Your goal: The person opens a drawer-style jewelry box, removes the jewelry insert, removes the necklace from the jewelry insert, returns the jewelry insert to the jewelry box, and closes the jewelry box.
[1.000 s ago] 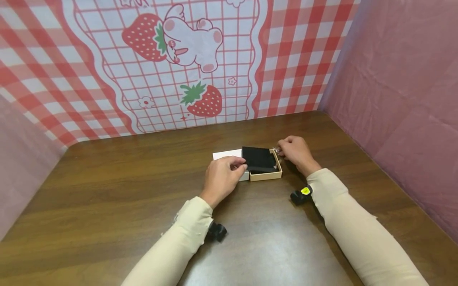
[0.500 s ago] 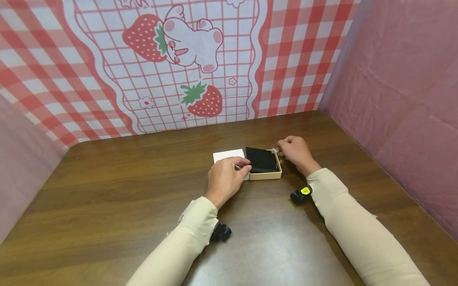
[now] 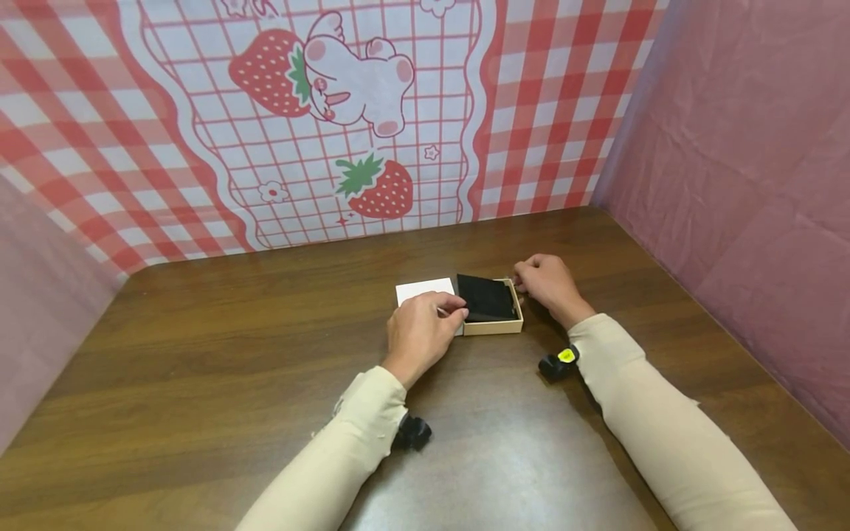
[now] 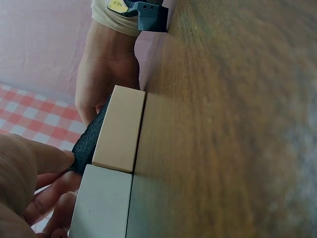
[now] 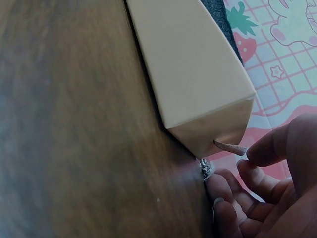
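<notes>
A thin black foam pad [image 3: 488,297] lies tilted in a small tan box [image 3: 494,327], its left edge raised. My left hand [image 3: 420,330] pinches that edge; in the left wrist view, a finger [image 4: 62,159] presses on the pad [image 4: 89,144]. At the box's right end is my right hand [image 3: 547,284], fingers curled around a small silvery, shiny thing [image 5: 205,169], mostly hidden by the fingers. A short ribbon tab [image 5: 230,147] pokes out of the box's end wall [image 5: 213,130], its tip right at my right fingertips.
A white box part [image 3: 425,286] abuts the tan box on the left, partly under my left hand. Both stand on a brown wooden table [image 3: 265,369]. Behind rises a red checked strawberry cloth [image 3: 544,110], with a pink cloth [image 3: 744,184] at the right.
My left hand has shifted slightly right, taking the black foam pad right and lower into the tan box. The right hand has stayed almost in place.
</notes>
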